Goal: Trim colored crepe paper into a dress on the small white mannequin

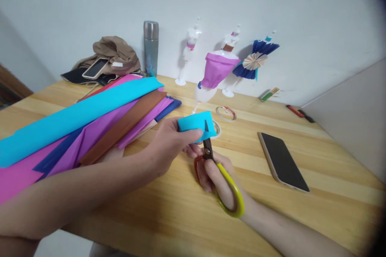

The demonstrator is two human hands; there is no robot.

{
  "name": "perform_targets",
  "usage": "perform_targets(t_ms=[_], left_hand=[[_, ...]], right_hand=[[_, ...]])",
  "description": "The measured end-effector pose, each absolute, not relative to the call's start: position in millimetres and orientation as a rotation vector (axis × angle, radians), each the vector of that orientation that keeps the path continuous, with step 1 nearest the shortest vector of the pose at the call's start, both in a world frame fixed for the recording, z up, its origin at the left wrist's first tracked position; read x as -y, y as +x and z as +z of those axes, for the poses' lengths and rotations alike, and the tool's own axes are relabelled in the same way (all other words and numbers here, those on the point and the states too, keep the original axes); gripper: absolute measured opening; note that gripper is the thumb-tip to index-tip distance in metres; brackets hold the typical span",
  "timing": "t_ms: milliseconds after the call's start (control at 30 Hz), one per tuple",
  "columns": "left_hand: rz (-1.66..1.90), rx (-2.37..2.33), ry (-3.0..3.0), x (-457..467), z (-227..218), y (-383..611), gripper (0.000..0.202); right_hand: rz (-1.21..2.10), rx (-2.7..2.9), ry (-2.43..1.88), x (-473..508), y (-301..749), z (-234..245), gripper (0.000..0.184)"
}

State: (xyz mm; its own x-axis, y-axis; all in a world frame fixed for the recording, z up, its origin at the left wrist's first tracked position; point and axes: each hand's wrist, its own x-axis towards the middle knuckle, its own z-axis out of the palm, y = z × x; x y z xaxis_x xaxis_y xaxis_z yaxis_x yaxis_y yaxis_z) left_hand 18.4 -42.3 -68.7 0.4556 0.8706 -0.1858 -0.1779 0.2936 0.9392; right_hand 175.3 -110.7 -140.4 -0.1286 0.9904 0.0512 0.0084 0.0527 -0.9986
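Pinched between the thumb and fingers of my left hand (170,144) is a small folded piece of bright blue paper (193,124). My right hand (218,176) has its thumb through the yellow handle of a pair of scissors (208,150). The dark blades meet the right part of the blue paper, with one blade lying over its face. Just behind the paper a roll of tape (217,129) is partly hidden. Farther back stands a small white dress form wrapped in pink-purple paper (219,70).
Coloured paper sheets (81,104) spread over the left side. A phone (283,160) lies at right, and a tape ring (226,113) near the middle. Along the wall stand a thermos (151,48), a bare form (189,54) and one in navy paper (256,60). A bag (116,54) sits back left.
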Motion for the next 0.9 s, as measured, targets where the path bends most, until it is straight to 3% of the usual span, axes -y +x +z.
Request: perform_targets(t_ms=[533, 900], left_hand=[[0.826, -0.835, 1.039, 41.1, -69.3, 18.8, 0.013], [0.817, -0.831, 1.047, 38.1, -70.4, 18.4, 0.014]], right_hand=[[1.266, 1.319, -1.074, 112.5, 176.8, -145.0, 0.061], [1.269, 1.325, -1.103, 111.8, 178.8, -143.7, 0.068]])
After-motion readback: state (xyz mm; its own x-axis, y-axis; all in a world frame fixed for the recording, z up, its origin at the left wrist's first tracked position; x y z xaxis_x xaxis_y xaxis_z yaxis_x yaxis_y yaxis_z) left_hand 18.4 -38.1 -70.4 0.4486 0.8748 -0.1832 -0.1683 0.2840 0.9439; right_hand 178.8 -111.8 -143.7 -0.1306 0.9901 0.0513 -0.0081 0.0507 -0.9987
